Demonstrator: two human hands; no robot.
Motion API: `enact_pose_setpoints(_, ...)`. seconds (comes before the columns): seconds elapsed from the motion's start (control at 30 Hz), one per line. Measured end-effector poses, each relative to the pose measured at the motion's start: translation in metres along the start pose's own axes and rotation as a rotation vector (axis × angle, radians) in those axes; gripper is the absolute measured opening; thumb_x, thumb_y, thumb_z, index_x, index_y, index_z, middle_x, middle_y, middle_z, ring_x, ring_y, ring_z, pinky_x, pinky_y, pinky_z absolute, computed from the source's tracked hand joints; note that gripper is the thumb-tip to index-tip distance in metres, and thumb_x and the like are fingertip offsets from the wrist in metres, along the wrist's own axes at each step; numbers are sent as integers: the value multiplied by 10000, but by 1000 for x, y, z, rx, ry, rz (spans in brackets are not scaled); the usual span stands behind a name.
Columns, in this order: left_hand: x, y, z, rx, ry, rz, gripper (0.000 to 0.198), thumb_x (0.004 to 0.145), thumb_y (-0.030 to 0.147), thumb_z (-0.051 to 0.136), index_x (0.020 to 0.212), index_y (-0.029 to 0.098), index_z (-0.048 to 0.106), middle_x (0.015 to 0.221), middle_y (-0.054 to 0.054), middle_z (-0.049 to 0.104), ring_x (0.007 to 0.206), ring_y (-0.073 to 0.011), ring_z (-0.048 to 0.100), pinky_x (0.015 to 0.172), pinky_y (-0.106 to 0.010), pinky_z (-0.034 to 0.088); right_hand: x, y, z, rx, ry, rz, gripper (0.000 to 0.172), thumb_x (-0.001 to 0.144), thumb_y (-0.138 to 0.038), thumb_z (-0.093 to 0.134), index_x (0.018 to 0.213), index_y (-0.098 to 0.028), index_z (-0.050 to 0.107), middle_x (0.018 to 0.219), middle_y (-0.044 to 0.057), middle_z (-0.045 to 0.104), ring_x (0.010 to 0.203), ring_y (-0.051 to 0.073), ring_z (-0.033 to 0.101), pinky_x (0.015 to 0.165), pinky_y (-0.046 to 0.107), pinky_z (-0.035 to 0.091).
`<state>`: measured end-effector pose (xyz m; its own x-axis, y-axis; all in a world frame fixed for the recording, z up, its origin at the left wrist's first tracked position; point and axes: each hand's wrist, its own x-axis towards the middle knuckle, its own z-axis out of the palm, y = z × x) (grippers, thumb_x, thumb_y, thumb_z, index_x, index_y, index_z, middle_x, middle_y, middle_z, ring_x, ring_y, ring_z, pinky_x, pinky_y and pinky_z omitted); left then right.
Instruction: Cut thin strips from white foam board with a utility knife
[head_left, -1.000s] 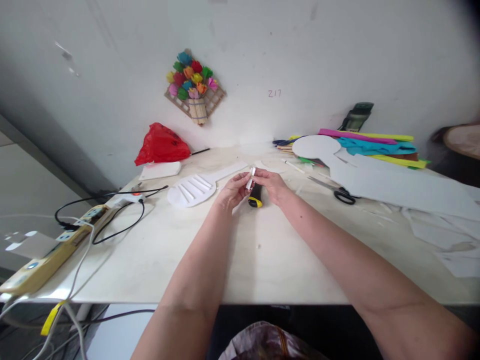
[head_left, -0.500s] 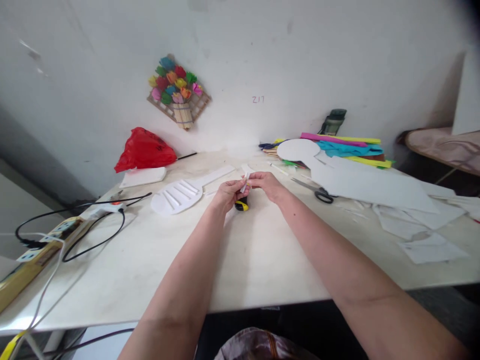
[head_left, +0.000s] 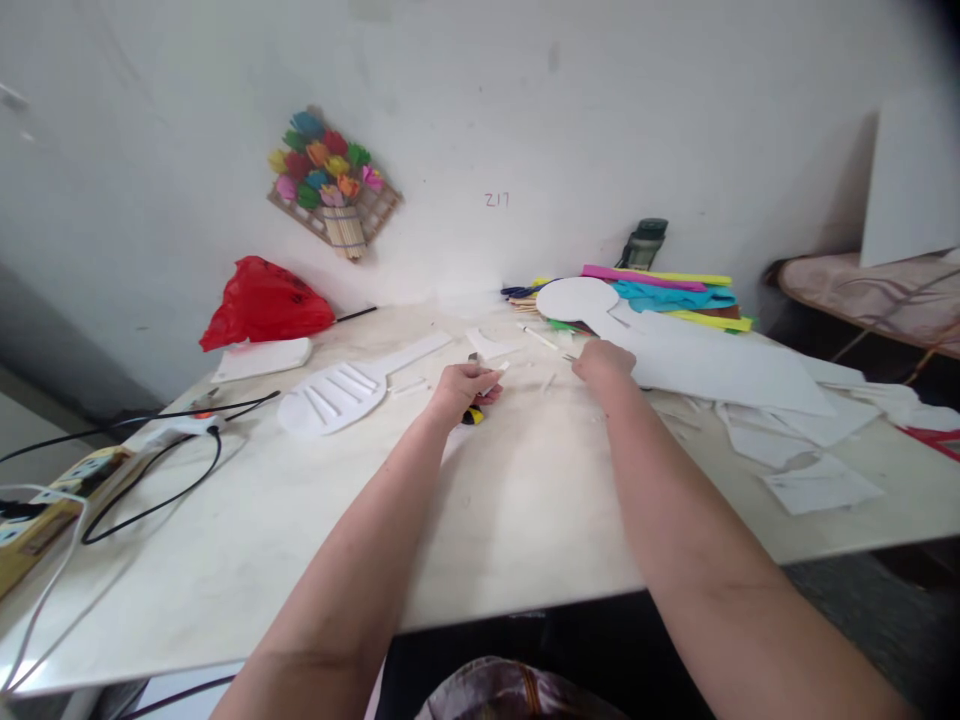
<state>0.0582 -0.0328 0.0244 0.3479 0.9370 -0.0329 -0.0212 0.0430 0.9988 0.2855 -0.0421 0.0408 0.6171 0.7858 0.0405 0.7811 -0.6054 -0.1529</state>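
My left hand [head_left: 466, 388] is closed, with a small white strip [head_left: 504, 366] pinched at the fingertips. A yellow-and-black utility knife [head_left: 472, 415] lies on the table under it, partly covered by the fingers. My right hand [head_left: 604, 362] has its fingers closed down over the scissors; only the tips of the scissors [head_left: 568, 358] poke out to its left, and the handles are hidden. Left of my hands lies a white paddle-shaped cutout [head_left: 330, 400] with several raised strips across its round part. Thin white offcuts [head_left: 549, 381] are scattered between my hands.
Large white sheets [head_left: 705, 360] and scraps [head_left: 821, 483] cover the right side. Behind them are coloured paper rolls [head_left: 667, 295] and a dark bottle [head_left: 645, 243]. At left are a red bag [head_left: 266, 300], a power strip [head_left: 67, 490] and loose cables.
My right hand has left the white strip and moved right, onto the scissors. My left hand still holds the strip. The view has turned slightly to the right.
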Motion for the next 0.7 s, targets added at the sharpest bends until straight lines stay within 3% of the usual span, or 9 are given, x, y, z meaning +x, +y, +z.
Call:
enact_pose_setpoints(0.27, 9, 0, -11, 344, 132, -22, 189, 640, 243, 771, 537, 150, 643, 496, -10, 619, 446, -88, 533, 476, -198, 462, 4, 1, 13, -40, 8, -7, 363, 810, -211, 500, 1155, -139, 587, 1164, 177, 591, 1119, 267, 540, 926, 410, 357)
enact_pose_setpoints(0.47, 14, -5, -21, 280, 188, 47, 181, 656, 191, 743, 506, 160, 648, 500, -31, 635, 444, -95, 527, 472, -201, 457, 6, 0, 19, -72, 49, -85, 312, 806, -253, 506, 1073, -136, 620, 1073, 163, 624, 1040, 276, 570, 925, 447, 321)
enact_pose_setpoints(0.7, 9, -6, -28, 85, 180, 39, 185, 633, 278, 779, 618, 133, 665, 580, -48, 670, 475, -109, 583, 477, -208, 466, -8, -12, 3, -69, 75, -175, 296, 767, -203, 524, 1036, -158, 639, 1044, 127, 637, 1013, 255, 576, 924, 440, 306)
